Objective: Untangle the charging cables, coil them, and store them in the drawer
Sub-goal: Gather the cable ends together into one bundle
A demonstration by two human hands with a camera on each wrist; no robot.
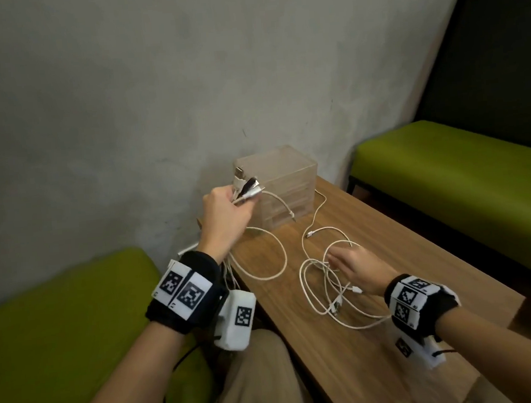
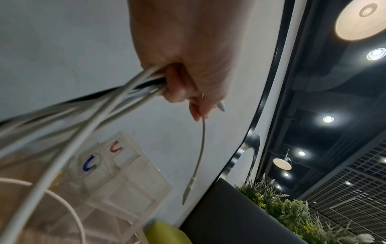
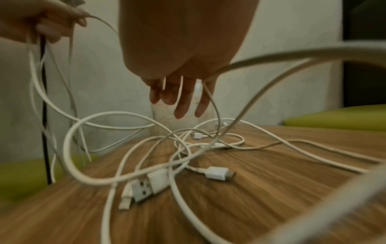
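Right hand point(image 1: 357, 269) first, nearest us: fingers straight and spread, reaching low over the loose white cables point(image 1: 325, 287) on the counter point(image 1: 406, 273). From the head view the fingertips look to be at the loops; whether they press down I cannot tell, and nothing is gripped. The wrist view shows that tangle well: at least three plugs lie in it, one a flat USB end point(image 3: 146, 188), one a smaller white plug point(image 3: 218, 172) just beside it, one narrow plug under the USB end. How many cables make up the pile I cannot count.

Left hand point(image 1: 227, 215) now, raised above the counter's left edge, fingers curled tight round a bundle point(image 2: 117, 97) of cables. Several white strands and one black one hang from the fist; plug ends stick up out of the top. One thin white lead point(image 2: 198, 158) dangles free from the fingers.

Farthest back, against the wall point(image 1: 154, 98), stands one clear drawer box point(image 1: 291, 183), drawers closed, contents unclear. Green benches point(image 1: 446, 168) flank the counter, two of them.
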